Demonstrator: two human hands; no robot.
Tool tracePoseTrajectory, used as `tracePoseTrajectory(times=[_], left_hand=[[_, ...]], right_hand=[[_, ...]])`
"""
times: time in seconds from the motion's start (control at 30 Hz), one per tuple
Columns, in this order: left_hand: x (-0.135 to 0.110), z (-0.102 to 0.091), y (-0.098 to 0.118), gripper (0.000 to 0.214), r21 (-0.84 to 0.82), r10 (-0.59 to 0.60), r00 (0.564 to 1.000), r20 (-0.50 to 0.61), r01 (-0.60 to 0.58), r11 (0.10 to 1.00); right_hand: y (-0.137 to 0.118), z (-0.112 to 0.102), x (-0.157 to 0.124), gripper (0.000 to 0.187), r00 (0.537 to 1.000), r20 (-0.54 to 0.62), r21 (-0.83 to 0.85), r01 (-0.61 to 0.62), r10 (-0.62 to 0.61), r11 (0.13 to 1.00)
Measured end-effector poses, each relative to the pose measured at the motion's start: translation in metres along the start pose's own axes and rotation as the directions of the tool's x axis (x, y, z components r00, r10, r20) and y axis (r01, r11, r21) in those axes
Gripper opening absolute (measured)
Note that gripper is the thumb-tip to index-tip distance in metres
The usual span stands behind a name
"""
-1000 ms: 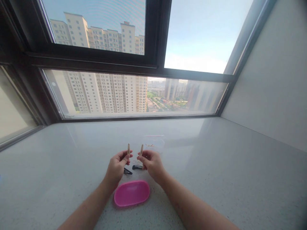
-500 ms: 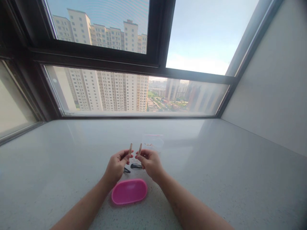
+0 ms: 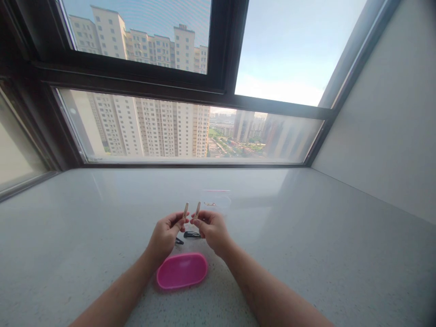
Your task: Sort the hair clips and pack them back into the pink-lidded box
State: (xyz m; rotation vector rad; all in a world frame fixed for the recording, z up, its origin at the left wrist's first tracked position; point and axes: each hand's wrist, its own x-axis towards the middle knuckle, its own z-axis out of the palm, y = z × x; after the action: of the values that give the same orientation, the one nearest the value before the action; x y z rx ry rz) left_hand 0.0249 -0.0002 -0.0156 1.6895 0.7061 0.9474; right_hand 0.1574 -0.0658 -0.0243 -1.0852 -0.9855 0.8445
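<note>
Between thumb and fingers, my left hand [image 3: 166, 231] pinches a slim gold hair clip [image 3: 185, 210], held upright. A matching gold hair clip [image 3: 198, 210] is pinched in my right hand [image 3: 211, 228], close beside the first but apart from it. Below the hands, on the pale speckled counter, lie two black snap hair clips: one black clip [image 3: 191, 234] partly behind my right fingers, the other black clip [image 3: 179, 241] partly covered by my left hand. Nearer to me sits a pink oval tray [image 3: 182, 271], with nothing visible in it.
Beyond my hands a clear plastic bag [image 3: 218, 196] lies on the counter [image 3: 289, 254] with a small gold clip [image 3: 209, 204] at it. A dark-framed window [image 3: 190, 165] borders the back, and a white wall [image 3: 384, 136] stands at the right.
The view has shifted slightly. Both hands keep their pinch on the gold clips, in nearly the same place; nothing was taken up or let go.
</note>
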Motion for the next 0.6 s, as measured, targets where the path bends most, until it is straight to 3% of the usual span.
tracePoseTrajectory(times=[0.6], left_hand=[[0.0014, -0.0019, -0.0047, 0.033, -0.024, -0.016, 1.0, -0.018, 0.015, 1.0]], right_hand=[[-0.0009, 0.0001, -0.0019, 0.017, 0.999, 0.046, -0.031, 0.001, 0.0, 1.0]])
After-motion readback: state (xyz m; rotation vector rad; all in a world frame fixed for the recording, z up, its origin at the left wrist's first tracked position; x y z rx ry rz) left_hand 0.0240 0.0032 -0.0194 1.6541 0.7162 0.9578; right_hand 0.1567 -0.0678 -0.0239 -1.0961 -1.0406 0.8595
